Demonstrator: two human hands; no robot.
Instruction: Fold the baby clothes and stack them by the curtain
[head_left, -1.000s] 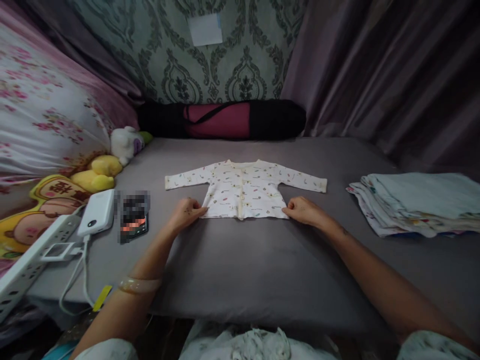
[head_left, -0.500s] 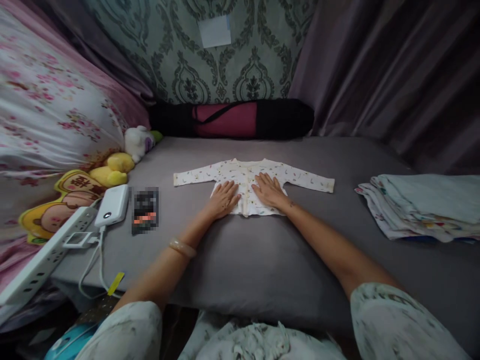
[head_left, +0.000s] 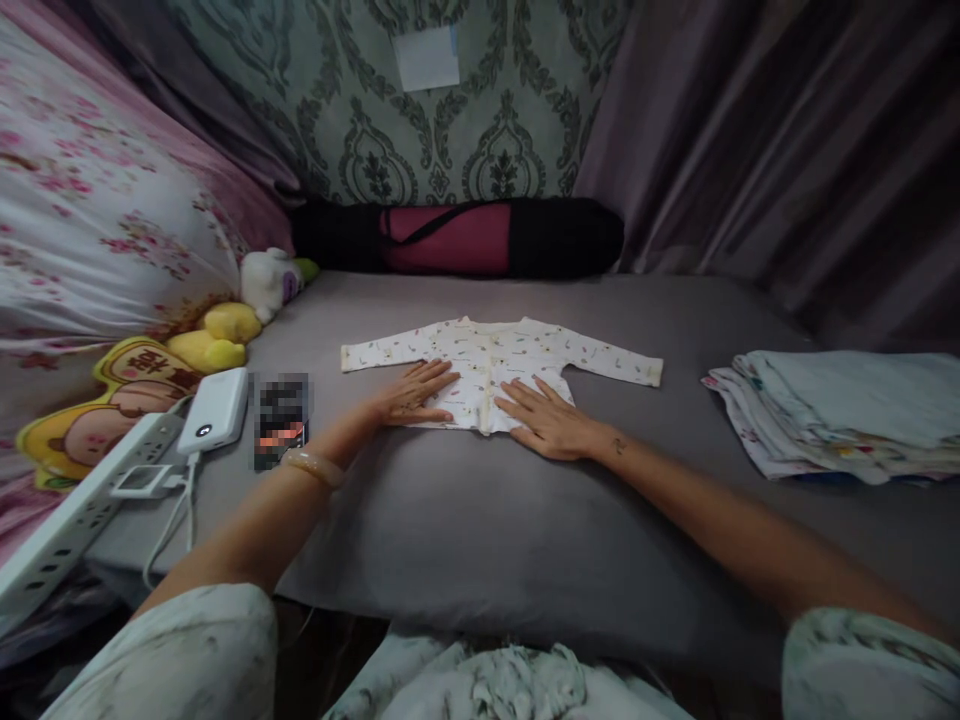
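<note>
A small white baby shirt [head_left: 517, 345] with a fine print lies spread on the grey sheet, its sleeves stretched out to both sides and its collar at the far end. My left hand [head_left: 420, 393] rests flat on the left lower part of its body, fingers apart and pointing to the right. On the right lower part lies my right hand [head_left: 546, 415], palm down with fingers spread, its heel past the hem on the sheet. A line of fastening runs down the shirt's middle between my hands.
Folded clothes [head_left: 840, 410] are stacked at the right. Along the left are a white power bank [head_left: 214, 410], a power strip [head_left: 97, 510], a pixelated dark object [head_left: 279, 415] and plush toys [head_left: 217, 335]. A black and red long bag [head_left: 450, 238] lies along the wall.
Both hands have slid apart and down the shirt toward its lower outer edges, the left one turning more sideways. The shirt stays flat on the sheet.
</note>
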